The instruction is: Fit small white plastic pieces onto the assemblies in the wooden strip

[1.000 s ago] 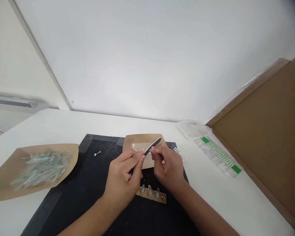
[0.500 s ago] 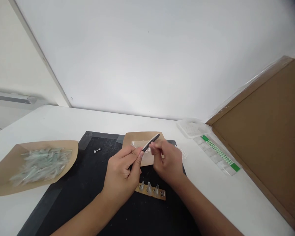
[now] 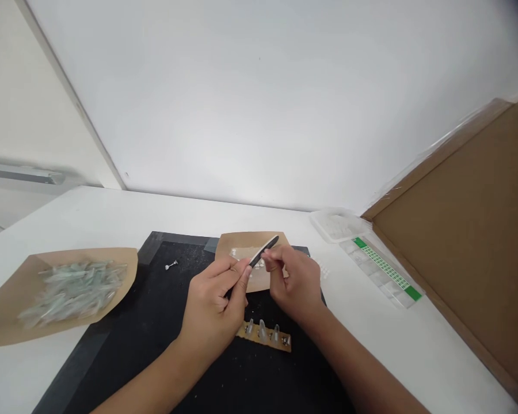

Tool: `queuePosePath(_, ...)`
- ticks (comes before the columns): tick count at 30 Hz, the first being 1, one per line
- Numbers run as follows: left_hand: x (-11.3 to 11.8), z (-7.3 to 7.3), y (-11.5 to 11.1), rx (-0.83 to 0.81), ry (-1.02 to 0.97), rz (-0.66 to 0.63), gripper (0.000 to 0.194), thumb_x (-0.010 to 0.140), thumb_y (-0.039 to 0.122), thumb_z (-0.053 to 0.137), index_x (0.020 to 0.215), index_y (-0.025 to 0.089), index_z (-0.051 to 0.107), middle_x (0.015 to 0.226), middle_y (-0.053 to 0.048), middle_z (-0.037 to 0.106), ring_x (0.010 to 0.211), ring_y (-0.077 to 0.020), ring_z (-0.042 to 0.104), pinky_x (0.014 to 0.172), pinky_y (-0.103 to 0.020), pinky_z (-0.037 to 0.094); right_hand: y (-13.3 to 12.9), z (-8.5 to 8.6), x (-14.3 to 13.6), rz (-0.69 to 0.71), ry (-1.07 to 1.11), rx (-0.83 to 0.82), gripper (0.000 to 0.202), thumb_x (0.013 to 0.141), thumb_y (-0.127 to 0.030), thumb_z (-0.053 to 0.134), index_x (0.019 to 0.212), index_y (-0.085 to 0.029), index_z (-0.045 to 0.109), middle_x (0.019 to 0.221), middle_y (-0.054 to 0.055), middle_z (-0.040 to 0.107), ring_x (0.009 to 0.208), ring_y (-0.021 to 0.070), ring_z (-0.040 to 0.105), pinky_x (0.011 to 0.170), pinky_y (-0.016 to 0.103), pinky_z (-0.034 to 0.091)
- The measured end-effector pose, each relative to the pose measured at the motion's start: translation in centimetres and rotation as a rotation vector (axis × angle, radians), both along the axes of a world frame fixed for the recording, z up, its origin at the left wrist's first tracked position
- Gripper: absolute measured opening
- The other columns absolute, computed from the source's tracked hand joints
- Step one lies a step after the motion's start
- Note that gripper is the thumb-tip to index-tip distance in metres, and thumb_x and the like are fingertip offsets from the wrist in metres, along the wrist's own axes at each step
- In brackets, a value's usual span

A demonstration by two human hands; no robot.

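Observation:
My left hand (image 3: 218, 293) pinches the lower end of a slim file-like stick (image 3: 264, 250), dark on one face and pale along its edge, slanting up to the right. My right hand (image 3: 294, 282) is closed at the stick's right side, fingertips touching or very near it; what it holds is too small to make out. Beneath the hands, a brown paper sheet (image 3: 259, 282) bears small white pieces. Nearer me, a tan strip (image 3: 280, 343) carries several upright clear tips and metal bits. All this is over a black mat (image 3: 155, 345).
On the left, brown paper (image 3: 8, 299) holds a pile of clear and greenish slivers (image 3: 80, 287). A small metal piece (image 3: 171, 265) lies on the mat. To the right are a clear tray (image 3: 336, 224), a green-labelled case (image 3: 386, 270) and a cardboard panel (image 3: 466, 230).
The stick's upper end has shifted very slightly left. Both hands keep nearly the same place and grip.

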State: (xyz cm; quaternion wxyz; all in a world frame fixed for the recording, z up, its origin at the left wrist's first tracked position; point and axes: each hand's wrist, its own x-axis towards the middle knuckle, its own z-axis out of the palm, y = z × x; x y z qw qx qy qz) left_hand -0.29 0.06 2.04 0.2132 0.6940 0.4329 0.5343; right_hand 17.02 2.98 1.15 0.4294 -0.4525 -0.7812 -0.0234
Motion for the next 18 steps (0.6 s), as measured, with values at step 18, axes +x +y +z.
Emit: queuePosePath(18,-0.1,-0.2,-0.02,0.002,0.0,-0.012,0.031,0.104,0.017,0.058,0.081,0.016,0.078,0.069,-0.001,0.061,0.062,-0.012,0.062,0.063,-0.024,0.05,0.06,0.04,0.36,0.003,-0.022,-0.036,0.023,0.104,-0.02,0.054,0.081,-0.023,0.058,0.07,-0.001,0.072,0.061,0.0151,0.065,0.066,0.027,0.042)
